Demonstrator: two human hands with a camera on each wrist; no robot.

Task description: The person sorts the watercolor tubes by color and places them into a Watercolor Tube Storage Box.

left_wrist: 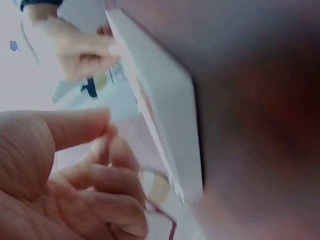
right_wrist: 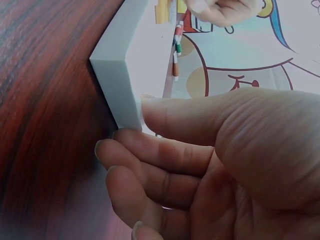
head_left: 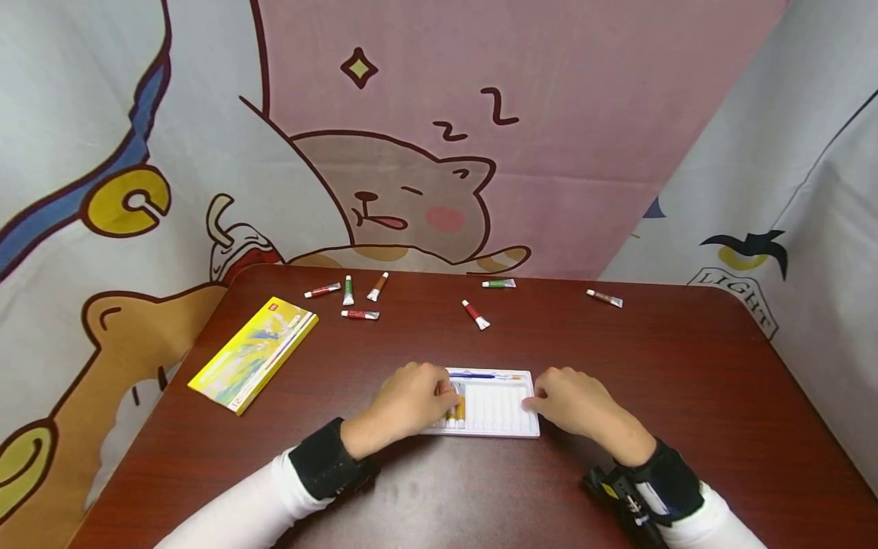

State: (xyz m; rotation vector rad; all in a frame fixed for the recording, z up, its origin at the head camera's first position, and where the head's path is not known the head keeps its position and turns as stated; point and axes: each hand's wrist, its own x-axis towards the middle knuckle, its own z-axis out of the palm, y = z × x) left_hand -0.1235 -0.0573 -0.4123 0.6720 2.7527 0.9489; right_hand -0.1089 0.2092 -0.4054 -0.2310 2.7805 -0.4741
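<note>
A white plastic tray with narrow slots lies on the table. Along its far side is a blue-handled paintbrush, and ochre-yellow paint tubes sit in slots toward the left. Over those tubes is my left hand, which covers the tray's left end. In the left wrist view its thumb and index fingertips come together, other fingers loosely curled, with nothing visible between them; that view is blurred. At the opposite end my right hand pinches the tray's edge, thumb on the rim and fingers against the outer wall.
A yellow paint box lies at the left. Toward the back edge are scattered tubes: red, green, brown, another red, a third red, another green and another brown. A printed cloth hangs behind.
</note>
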